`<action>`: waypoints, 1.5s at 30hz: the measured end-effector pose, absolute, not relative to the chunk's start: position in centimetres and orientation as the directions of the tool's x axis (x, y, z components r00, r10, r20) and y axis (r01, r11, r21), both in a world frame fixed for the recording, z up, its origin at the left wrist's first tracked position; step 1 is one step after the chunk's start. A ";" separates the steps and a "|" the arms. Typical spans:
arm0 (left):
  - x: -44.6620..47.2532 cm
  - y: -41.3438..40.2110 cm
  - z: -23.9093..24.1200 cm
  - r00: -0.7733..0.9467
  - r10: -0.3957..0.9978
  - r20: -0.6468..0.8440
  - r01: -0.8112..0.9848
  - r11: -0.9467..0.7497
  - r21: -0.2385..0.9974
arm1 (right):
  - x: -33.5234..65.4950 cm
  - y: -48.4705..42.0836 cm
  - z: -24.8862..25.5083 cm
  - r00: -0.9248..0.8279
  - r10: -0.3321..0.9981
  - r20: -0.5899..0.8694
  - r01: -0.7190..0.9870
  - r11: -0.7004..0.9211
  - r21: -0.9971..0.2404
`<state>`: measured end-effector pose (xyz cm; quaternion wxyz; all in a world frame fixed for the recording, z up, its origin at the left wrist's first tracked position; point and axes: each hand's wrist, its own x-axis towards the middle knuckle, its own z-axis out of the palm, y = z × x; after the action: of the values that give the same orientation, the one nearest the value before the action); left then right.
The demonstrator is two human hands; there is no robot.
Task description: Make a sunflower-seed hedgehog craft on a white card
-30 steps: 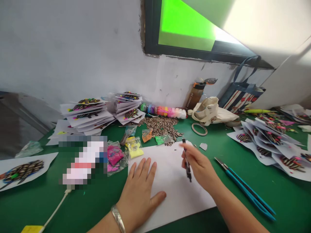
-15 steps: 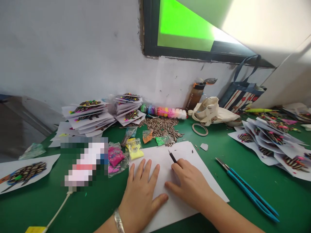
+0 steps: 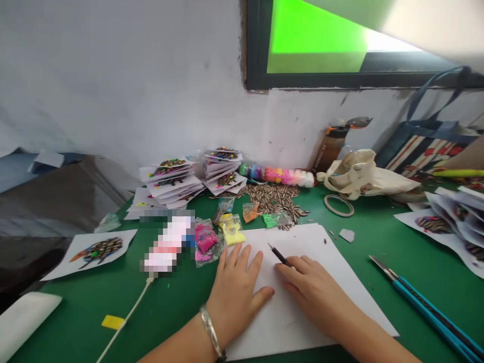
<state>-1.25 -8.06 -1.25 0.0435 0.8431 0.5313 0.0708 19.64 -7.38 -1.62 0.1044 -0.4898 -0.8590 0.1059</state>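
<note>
Both hands unmoved, right hand [image 3: 313,292] still gripping pen [image 3: 279,255], view shifted left.

White paper sheet [image 3: 302,297]: plain, blank, lying flat on the green table, near centre, its far edge beside small bags of coloured bits, its near right corner towards the table's right. Slightly skewed, far-left to near-right.

Pen [image 3: 279,255]: slim, dark, pointed tip aimed far-left, tilted low over the sheet's middle; its rear end is hidden in a fist.
</note>
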 end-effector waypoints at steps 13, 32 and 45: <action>-5.0 -6.3 2.5 0.021 0.986 0.163 0.995 -0.036 0.089 | 20.8 -6.5 -2.5 -0.415 0.907 0.067 0.822 0.406 -0.399; -1.6 -7.9 -0.3 0.446 0.886 0.126 0.867 -0.463 0.185 | 21.1 -6.7 -1.4 -0.385 0.922 0.038 0.875 0.378 -0.301; -1.1 -8.7 -0.3 0.499 0.837 0.226 0.816 -0.542 0.203 | 20.3 -5.1 -2.2 -0.299 0.949 0.098 0.800 0.305 -0.517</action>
<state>-1.15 -8.70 -0.34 0.0347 0.8651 0.4775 0.1497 20.26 -5.06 -2.21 0.1972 -0.5584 -0.7832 0.1892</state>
